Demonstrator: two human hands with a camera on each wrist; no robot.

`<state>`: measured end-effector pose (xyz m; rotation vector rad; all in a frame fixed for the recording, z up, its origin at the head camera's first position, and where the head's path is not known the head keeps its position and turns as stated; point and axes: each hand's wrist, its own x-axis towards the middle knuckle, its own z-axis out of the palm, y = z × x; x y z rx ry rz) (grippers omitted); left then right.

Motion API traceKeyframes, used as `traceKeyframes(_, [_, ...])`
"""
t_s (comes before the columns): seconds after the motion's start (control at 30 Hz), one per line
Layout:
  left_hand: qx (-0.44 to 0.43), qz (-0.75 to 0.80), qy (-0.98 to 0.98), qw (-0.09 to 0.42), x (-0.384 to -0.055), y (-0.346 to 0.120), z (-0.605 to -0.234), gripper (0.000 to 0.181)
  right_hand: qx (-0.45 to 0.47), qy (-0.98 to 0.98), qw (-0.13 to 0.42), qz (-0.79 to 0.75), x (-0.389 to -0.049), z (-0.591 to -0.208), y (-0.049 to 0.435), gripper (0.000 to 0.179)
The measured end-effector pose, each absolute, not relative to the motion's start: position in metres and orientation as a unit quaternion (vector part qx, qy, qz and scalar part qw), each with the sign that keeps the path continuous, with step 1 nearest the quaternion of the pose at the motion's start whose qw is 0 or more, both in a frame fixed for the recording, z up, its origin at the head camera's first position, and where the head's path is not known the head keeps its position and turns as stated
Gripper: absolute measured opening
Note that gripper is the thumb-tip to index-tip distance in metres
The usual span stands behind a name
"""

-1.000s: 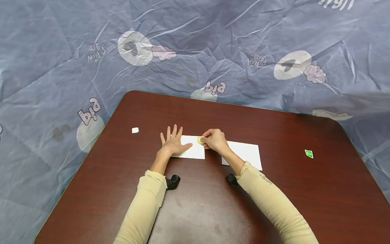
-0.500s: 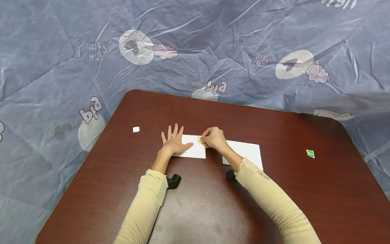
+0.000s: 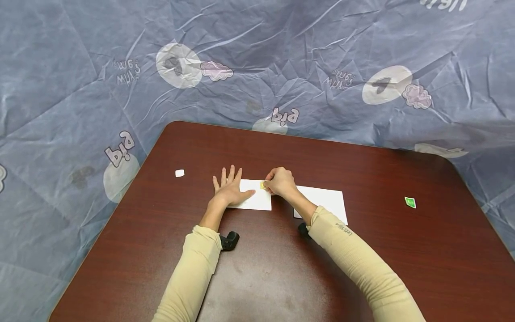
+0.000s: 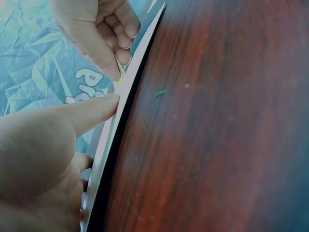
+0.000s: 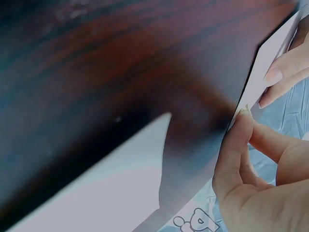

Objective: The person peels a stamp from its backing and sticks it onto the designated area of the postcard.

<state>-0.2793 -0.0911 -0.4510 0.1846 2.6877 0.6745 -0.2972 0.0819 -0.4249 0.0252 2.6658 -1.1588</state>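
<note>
In the head view, a white paper rectangle (image 3: 259, 201), envelope-like, lies flat on the table. My left hand (image 3: 230, 193) presses on its left part with fingers spread straight. At its upper right corner, my right hand (image 3: 282, 182) pinches a small yellow square sticker (image 3: 262, 184) between thumb and fingertip. The left wrist view shows the edge of this yellow sticker (image 4: 120, 77) tilted up from the paper, near my left thumb (image 4: 99, 110). My right fingers hide part of the sticker. A second white rectangle (image 3: 323, 200) lies to the right, partly under my right forearm.
A small green square sticker (image 3: 410, 202) lies on the table's right side. A small white piece (image 3: 179, 173) lies at the left. The brown table (image 3: 257, 273) ends at a blue-grey patterned cloth (image 3: 249, 44) hanging behind it.
Fingers of my right hand have shifted slightly while keeping hold of the yellow sticker, and less of it shows. My left hand stays in place on the paper.
</note>
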Motion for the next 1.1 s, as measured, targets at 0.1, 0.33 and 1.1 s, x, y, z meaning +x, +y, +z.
traceKeyframes(0.1, [0.064,0.239,0.952,0.181,-0.2792,-0.0909,-0.4514,0.086,0.011,0.914,0.12,-0.387,-0.297,-0.4246,0.0815,0.005])
traceKeyframes(0.33, [0.061,0.243,0.951,0.182,-0.279,-0.091,-0.4509,0.087,0.016,0.923,0.12,-0.364,-0.2967,-0.4229,0.0789,0.005])
traceKeyframes(1.1, [0.06,0.236,0.951,0.188,-0.281,-0.0899,-0.4545,0.087,0.003,0.937,0.123,-0.326,-0.299,-0.4241,0.0757,0.007])
